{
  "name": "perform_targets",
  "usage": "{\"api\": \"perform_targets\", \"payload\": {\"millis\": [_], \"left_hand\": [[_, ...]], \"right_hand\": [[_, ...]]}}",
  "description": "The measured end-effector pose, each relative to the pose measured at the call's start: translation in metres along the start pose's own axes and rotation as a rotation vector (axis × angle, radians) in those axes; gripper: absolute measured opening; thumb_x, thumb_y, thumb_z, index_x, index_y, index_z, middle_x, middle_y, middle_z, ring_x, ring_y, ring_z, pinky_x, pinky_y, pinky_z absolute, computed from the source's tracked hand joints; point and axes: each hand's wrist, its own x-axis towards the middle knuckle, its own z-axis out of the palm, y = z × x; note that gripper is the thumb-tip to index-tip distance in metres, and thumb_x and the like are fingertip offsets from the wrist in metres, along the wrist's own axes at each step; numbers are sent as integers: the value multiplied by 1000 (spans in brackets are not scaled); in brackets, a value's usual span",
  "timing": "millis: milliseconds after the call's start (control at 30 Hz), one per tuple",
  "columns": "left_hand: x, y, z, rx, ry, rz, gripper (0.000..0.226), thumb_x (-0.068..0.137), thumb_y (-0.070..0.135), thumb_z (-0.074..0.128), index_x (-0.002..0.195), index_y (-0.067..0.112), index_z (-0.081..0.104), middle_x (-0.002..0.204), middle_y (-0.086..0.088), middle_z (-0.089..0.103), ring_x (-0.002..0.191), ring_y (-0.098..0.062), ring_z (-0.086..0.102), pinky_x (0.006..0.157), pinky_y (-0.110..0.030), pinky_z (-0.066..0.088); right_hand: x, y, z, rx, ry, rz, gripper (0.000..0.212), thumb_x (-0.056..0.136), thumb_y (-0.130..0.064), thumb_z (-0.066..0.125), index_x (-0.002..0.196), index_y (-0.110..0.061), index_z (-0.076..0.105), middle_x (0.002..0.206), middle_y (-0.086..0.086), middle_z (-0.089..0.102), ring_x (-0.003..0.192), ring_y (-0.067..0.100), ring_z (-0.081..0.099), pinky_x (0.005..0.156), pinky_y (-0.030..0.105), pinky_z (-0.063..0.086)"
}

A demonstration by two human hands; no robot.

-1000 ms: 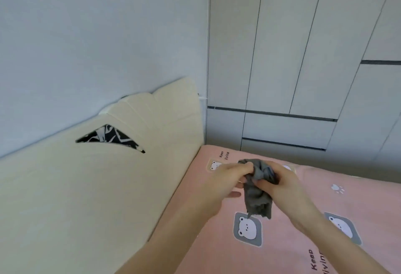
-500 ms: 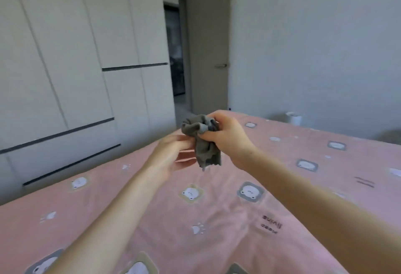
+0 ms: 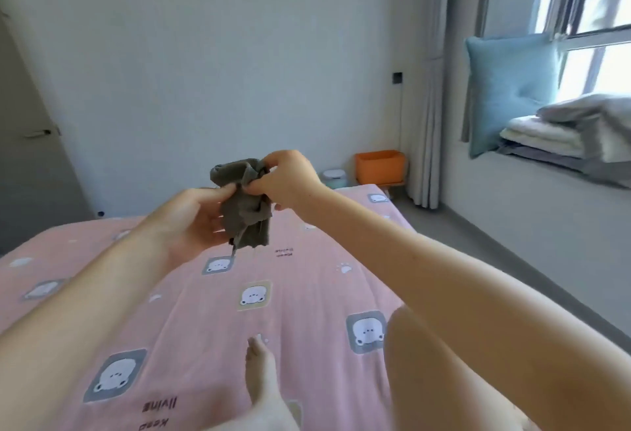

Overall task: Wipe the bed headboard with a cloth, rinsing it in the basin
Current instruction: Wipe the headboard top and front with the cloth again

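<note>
Bedroom, looking down the length of a bed (image 3: pixel 307 294) with a pink quilted cover printed with white bear patches. A dark grey crumpled cloth (image 3: pixel 247 207) is held in the air over the middle of the bed, well clear of the cover, between both hands.

Left hand (image 3: pixel 191 222): palm turned up and inward. The thumb pinches the cloth's edge about halfway down, and the other fingers curl loosely beside and behind the fabric.

Right hand (image 3: pixel 290 179): higher over the bed and nearer its right side. The fingers are curled tight, pinching a bunched fold near the top of the cloth. The fingertips of the two hands nearly meet at the fabric.

The upper part of the cloth bulges in a wad. The lower part hangs free toward the cover in a ragged tail (a dark strand dangles from its bottom edge).

A bare foot (image 3: pixel 263 379) rests on the cover at the near end of the bed. A bare knee (image 3: pixel 426 345) is at the bed's right edge.

Beyond the bed's far right corner, an orange rectangular box (image 3: pixel 380 166) stands against the wall, with a small pale lidded bin (image 3: pixel 334 176) just beside it.

Right of the bed, across a strip of grey floor, a window ledge carries a pale blue square cushion (image 3: pixel 508 89) and a stack of folded white and grey bedding (image 3: pixel 563 133). A grey curtain (image 3: pixel 426 89) hangs past the bed's far right corner.

Left of the bed is a grey door (image 3: pixel 30 157) with a lever handle.
</note>
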Motion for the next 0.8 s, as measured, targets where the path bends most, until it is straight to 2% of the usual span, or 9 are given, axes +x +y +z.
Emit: {"api": "perform_targets", "payload": {"millis": [67,133,200,267,400,467,567,667,800], "left_hand": [[26,-8,45,-3,-123,-31,19,91,18,51,102,12,64,95,-7,70,82,-20,68,75,-35,51],[49,-16,90,-6,-205,-47,24,90,15,51,111,13,62,100,-7,67,88,-21,65,69,-32,51],[70,-26,135,-10,-287,-46,27,90,12,51,115,13,62,100,-6,67,84,-20,64,66,-31,50],[84,-35,180,-49,-393,-49,26,90,7,51,110,16,64,97,-5,68,77,-18,66,65,-31,52],[94,-52,273,-135,-604,-60,30,78,-1,58,105,10,65,93,-9,66,69,-16,66,66,-26,57],[98,-60,316,-119,-643,-52,32,78,-3,59,110,4,63,98,-13,64,63,-18,67,61,-27,57],[105,-79,377,-73,-681,-39,43,81,-1,61,124,3,55,107,-14,62,65,-19,67,59,-29,56],[102,-94,426,-65,-660,-34,41,81,1,64,121,7,56,105,-9,67,77,-21,68,68,-36,58],[95,-108,468,-25,-720,-50,40,82,4,65,120,12,57,101,-3,69,71,-16,69,60,-31,58]], "right_hand": [[-4,24,-43,1,41,73,30,75,-13,71,101,0,65,75,7,61,69,22,60,73,42,58],[-11,49,-85,16,71,131,29,76,-11,72,103,-2,65,76,7,62,69,20,61,68,35,57],[-22,72,-124,5,94,172,29,77,-12,72,105,-7,66,76,4,63,67,17,62,60,28,55],[-37,93,-164,-28,135,223,27,78,-12,71,105,-10,68,77,3,64,68,15,62,61,27,53],[-96,128,-248,-46,401,353,10,81,-11,68,91,-9,68,77,8,65,66,15,58,59,25,50],[-132,146,-289,-83,537,419,10,84,-10,64,91,-4,68,77,9,66,64,15,58,58,24,49],[-185,168,-342,-109,699,509,5,86,-11,62,84,-9,67,74,7,67,61,14,60,58,24,50],[-225,183,-379,-109,844,570,9,87,-10,61,79,-13,64,71,5,66,59,13,60,56,23,50],[-261,195,-404,-118,928,638,8,87,-12,62,93,-8,66,71,5,66,59,12,60,56,23,49]]}}
